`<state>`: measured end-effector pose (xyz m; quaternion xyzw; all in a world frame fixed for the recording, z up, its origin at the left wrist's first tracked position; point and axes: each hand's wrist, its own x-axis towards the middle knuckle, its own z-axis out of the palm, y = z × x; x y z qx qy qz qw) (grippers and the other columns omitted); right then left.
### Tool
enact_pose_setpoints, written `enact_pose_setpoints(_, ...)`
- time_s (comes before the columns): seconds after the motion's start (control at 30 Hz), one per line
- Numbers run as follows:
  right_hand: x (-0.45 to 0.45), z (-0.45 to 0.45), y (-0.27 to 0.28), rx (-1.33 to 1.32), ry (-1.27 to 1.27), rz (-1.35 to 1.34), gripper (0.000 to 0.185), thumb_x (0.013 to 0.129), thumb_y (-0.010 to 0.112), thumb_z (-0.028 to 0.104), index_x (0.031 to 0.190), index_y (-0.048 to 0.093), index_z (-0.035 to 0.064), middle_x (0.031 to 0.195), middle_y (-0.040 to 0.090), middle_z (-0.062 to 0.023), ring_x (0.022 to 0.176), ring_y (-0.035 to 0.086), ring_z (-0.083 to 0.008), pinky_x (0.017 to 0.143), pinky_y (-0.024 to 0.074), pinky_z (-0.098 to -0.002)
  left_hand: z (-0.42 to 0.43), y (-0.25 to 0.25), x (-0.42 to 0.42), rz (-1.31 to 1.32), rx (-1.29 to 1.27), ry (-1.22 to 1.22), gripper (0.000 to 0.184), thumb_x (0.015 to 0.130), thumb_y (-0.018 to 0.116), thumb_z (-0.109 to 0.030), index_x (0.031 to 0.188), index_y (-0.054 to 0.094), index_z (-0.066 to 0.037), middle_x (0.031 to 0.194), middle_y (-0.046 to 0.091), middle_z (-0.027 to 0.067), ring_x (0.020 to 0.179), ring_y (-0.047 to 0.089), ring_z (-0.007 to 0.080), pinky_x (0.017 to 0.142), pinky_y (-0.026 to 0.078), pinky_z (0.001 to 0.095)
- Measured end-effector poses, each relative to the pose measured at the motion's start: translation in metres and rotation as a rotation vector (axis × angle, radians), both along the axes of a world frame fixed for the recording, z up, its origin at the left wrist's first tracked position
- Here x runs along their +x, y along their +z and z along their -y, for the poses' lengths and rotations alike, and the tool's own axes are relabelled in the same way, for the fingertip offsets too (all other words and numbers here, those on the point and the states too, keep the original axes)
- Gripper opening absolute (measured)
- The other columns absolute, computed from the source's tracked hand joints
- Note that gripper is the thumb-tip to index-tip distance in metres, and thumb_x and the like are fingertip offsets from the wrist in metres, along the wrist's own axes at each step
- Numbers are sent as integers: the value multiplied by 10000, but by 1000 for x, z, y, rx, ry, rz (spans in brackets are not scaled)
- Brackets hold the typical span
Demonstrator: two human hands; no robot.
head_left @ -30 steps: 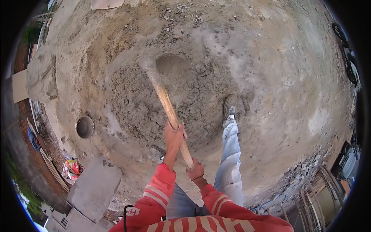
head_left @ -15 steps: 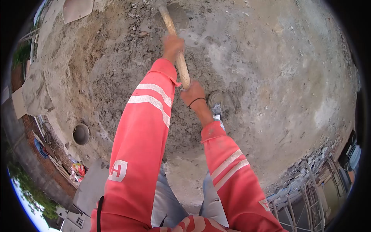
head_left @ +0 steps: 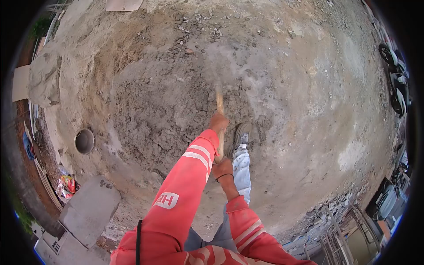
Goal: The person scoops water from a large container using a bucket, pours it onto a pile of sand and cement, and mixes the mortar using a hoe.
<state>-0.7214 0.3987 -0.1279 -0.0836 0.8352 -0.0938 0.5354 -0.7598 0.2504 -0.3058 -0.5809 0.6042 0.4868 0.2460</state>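
A wooden handle (head_left: 219,100) runs up from my hands over a broad patch of wet grey mortar (head_left: 154,106). Around its middle my left hand (head_left: 218,122) is closed. Lower down, at the handle's near end, my right hand (head_left: 223,168) grips it, with a dark band at the wrist. The tool's far end is blurred and its head cannot be made out against the mortar. My right shoe (head_left: 243,133) stands at the mortar's edge, just right of the handle.
A round bucket (head_left: 85,141) is on the ground at the left. Below it lie a grey slab (head_left: 90,210) and a red and yellow bag (head_left: 67,183). Motorcycles (head_left: 396,90) line the right edge. Metal frames (head_left: 349,238) and rubble (head_left: 327,216) are at the lower right.
Both hands first reached forward with the handle, then came back toward my body. Compared with the first frame, the handle is now more upright in view and further right at its far end.
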Motion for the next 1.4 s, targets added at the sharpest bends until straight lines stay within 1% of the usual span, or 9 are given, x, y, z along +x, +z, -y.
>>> enact_pose_setpoints(0.2,79,35,-11,35,75,-72,470,849,666,340,1084,601,-62,1121,665,-282,1054,649,-431,888,520,-471,29,6,64,-238,162,73,247,784,604,-117,945,636,68,705,692,199,718,722,338,666,561,436)
enact_pose_setpoints(0.3,170,22,-46,-338,-1299,415,447,914,598,363,1087,605,-49,1117,691,-172,981,680,-368,864,536,-447,27,31,131,-336,237,226,277,791,600,-116,991,605,75,724,688,198,676,708,336,640,549,441)
enact_pose_setpoints(0.33,199,21,-35,-472,-1302,610,419,962,519,353,1118,583,-30,1110,680,-75,923,678,-283,810,549,-413,25,38,153,-340,245,271,292,794,599,-117,1014,593,75,731,686,197,668,703,336,638,545,444)
enact_pose_setpoints(0.63,483,-58,40,-309,-355,116,327,913,587,286,1107,549,26,964,693,-141,864,683,-351,737,543,-450,-16,139,420,-442,74,267,515,830,630,-194,1279,488,14,1137,622,285,1087,604,429,920,473,483)
enact_pose_setpoints(0.8,546,-93,79,-287,-180,62,307,889,618,257,1100,534,51,897,695,-172,841,683,-383,705,540,-467,-38,180,501,-298,-113,252,555,829,649,-175,1310,441,7,1074,642,282,1033,625,446,887,488,490)
enact_pose_setpoints(0.93,473,-77,86,-280,-128,24,330,809,706,206,1047,513,85,773,660,-228,796,656,-449,668,522,-520,-41,182,463,-300,-192,326,527,849,645,-128,1304,414,1,884,649,219,772,678,377,699,543,445)
enact_pose_setpoints(1.1,264,-71,24,-404,-5,-73,281,760,732,112,952,534,56,738,650,-223,774,651,-450,643,517,-502,-18,159,266,-584,-60,709,380,894,599,-18,1214,394,-24,685,511,48,434,510,130,365,405,298)
enact_pose_setpoints(1.27,11,-34,-83,-599,78,-107,508,750,736,113,1194,505,25,846,657,-271,832,640,-476,721,509,-526,39,91,25,-681,-200,705,332,890,631,-47,1149,424,-16,701,549,71,473,560,161,410,459,321)
enact_pose_setpoints(1.4,-143,32,-140,-771,60,-124,409,759,721,118,1115,559,0,913,655,-279,911,631,-467,782,509,-503,98,19,-125,-517,-397,482,352,849,679,-119,1105,500,44,771,638,155,534,643,231,494,518,368)
